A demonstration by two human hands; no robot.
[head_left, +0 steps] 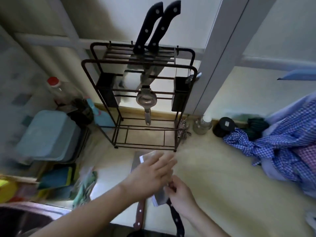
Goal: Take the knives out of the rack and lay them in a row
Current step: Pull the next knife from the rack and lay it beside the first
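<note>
My right hand (182, 196) pinches the black-handled knife (176, 218) at the blade's root while my left hand (150, 175) lies open and flat over the blades, gripping nothing. I should set it parallel just beside the brown-handled cleaver (139, 218) on the worktop (222, 177), handles towards six o'clock. Two knives (156, 26) wait in the rack (138, 93) at twelve o'clock.

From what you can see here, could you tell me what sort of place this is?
Most likely a home kitchen counter: a wire knife rack, a sink at lower left, and a red-capped bottle.
</note>
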